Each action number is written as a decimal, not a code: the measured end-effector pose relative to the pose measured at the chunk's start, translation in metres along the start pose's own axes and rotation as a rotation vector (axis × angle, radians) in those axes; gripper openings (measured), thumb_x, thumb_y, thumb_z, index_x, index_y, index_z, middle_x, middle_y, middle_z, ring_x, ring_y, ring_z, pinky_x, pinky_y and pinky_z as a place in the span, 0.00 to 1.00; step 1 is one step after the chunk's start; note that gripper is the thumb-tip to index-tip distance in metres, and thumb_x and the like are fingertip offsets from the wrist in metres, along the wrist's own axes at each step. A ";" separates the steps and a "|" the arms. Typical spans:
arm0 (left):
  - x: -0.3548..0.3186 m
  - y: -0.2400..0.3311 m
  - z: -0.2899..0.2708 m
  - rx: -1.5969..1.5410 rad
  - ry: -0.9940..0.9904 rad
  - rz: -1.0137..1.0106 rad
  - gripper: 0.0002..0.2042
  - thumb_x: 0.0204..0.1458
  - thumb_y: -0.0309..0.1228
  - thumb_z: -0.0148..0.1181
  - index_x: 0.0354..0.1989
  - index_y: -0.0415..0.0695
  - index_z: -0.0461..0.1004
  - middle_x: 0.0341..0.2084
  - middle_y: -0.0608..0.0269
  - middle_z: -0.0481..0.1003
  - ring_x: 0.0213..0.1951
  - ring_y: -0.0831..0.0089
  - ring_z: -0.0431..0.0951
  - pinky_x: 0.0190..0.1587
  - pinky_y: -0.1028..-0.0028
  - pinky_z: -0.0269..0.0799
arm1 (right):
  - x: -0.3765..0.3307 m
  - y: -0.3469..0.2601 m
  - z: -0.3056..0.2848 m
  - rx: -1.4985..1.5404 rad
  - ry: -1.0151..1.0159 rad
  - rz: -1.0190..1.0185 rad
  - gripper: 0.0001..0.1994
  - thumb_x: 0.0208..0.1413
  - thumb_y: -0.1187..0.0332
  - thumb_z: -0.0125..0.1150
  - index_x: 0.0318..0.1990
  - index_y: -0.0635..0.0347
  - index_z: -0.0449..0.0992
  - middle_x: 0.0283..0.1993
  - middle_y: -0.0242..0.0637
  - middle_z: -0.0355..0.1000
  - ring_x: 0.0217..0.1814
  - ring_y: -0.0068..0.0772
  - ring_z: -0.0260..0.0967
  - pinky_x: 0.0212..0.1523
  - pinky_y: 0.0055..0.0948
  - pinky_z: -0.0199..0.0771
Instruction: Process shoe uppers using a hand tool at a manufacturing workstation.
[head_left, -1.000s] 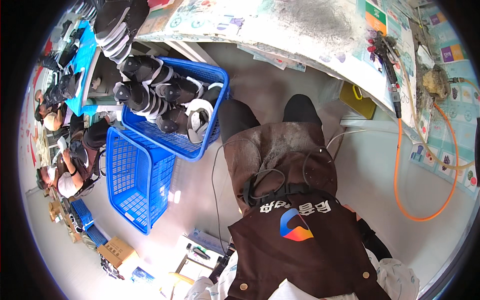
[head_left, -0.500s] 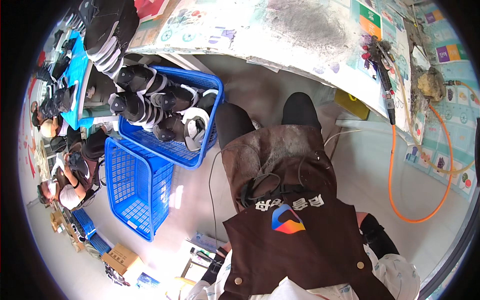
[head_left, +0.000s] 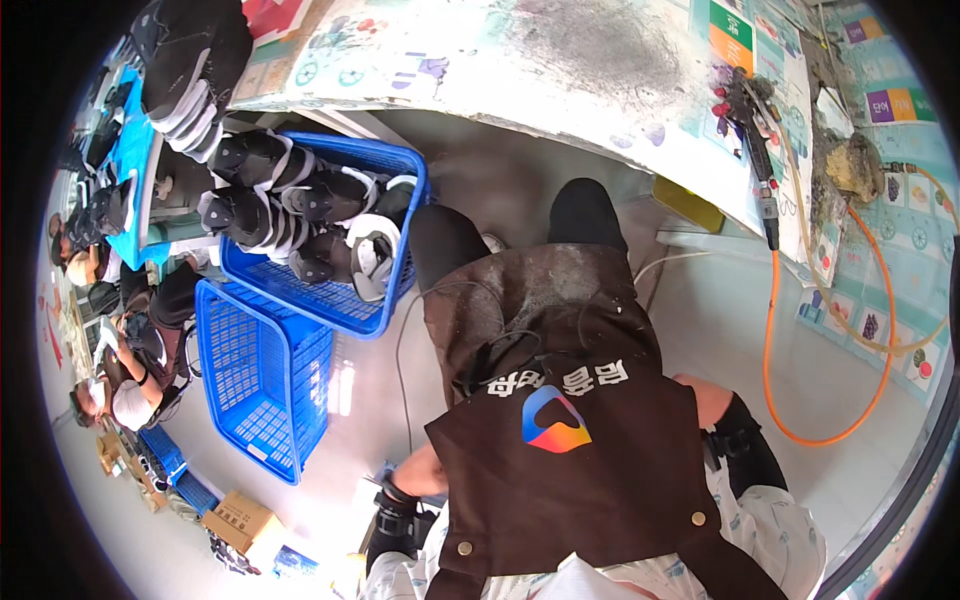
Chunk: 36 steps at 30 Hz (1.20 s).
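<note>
At the left edge of my brown apron (head_left: 580, 470), bare skin of my left hand or wrist (head_left: 420, 472) shows above a black strap. Its fingers are hidden behind the apron. On the other side, part of my right hand or wrist (head_left: 704, 399) shows beside the apron, above a black strap and sleeve. Those fingers are also out of sight, so I cannot tell whether either holds anything. A thin dark cord (head_left: 402, 365) runs from my lap down past the left side of the apron.
A paper-covered workbench (head_left: 480, 75) spans ahead, with a hand tool (head_left: 757, 150) on an orange hose (head_left: 768, 345) at right. Left are black-and-white shoes (head_left: 330, 195) in a blue basket (head_left: 405, 270), a second blue basket (head_left: 250, 380), stacked shoes (head_left: 195, 60) and a seated person (head_left: 135, 385).
Both hands have moved outward and forward along the apron's sides, so more bare skin and strap show. The view has shifted slightly, moving the bench and baskets left.
</note>
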<state>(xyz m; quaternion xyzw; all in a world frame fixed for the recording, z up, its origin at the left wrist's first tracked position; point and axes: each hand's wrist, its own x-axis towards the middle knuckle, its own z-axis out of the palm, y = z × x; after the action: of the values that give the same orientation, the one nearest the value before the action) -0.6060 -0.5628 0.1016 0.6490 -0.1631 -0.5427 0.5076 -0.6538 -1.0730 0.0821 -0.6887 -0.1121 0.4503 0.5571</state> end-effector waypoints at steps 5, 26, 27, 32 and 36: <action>0.032 -0.018 -0.009 0.062 0.173 0.068 0.17 0.55 0.37 0.62 0.51 0.43 0.78 0.33 0.47 0.81 0.42 0.47 0.84 0.43 0.58 0.77 | 0.025 0.016 0.006 0.100 0.073 -0.059 0.12 0.56 0.69 0.66 0.44 0.67 0.80 0.40 0.52 0.81 0.40 0.47 0.79 0.42 0.41 0.76; 0.104 -0.002 -0.012 0.309 0.357 -0.025 0.12 0.51 0.35 0.63 0.38 0.39 0.74 0.26 0.35 0.76 0.37 0.36 0.80 0.38 0.47 0.73 | 0.112 -0.021 0.014 -0.793 0.373 0.064 0.18 0.64 0.55 0.60 0.23 0.52 0.73 0.20 0.45 0.73 0.26 0.53 0.76 0.26 0.50 0.72; 0.105 0.007 -0.012 0.310 0.359 -0.026 0.12 0.51 0.35 0.63 0.38 0.39 0.74 0.26 0.35 0.76 0.37 0.36 0.80 0.38 0.47 0.73 | 0.114 -0.022 0.014 -0.822 0.412 0.036 0.18 0.64 0.56 0.59 0.23 0.52 0.72 0.19 0.46 0.72 0.24 0.53 0.76 0.25 0.50 0.72; 0.102 0.032 -0.027 0.644 0.308 -0.140 0.11 0.51 0.35 0.65 0.35 0.42 0.75 0.25 0.45 0.79 0.35 0.43 0.82 0.39 0.51 0.76 | 0.122 -0.020 0.005 -0.782 0.421 -0.009 0.18 0.64 0.57 0.59 0.23 0.54 0.72 0.19 0.48 0.73 0.24 0.53 0.76 0.25 0.51 0.73; 0.116 0.072 -0.040 0.556 0.315 0.309 0.22 0.50 0.31 0.65 0.56 0.42 0.76 0.48 0.51 0.78 0.50 0.48 0.78 0.53 0.58 0.74 | 0.133 -0.013 0.002 -0.814 0.396 0.016 0.17 0.63 0.58 0.58 0.24 0.56 0.74 0.20 0.49 0.74 0.25 0.56 0.76 0.28 0.53 0.74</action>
<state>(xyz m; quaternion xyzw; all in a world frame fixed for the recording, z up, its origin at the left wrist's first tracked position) -0.5050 -0.6635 0.0953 0.8058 -0.3204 -0.2875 0.4066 -0.5751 -0.9795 0.0272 -0.9255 -0.1658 0.2333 0.2482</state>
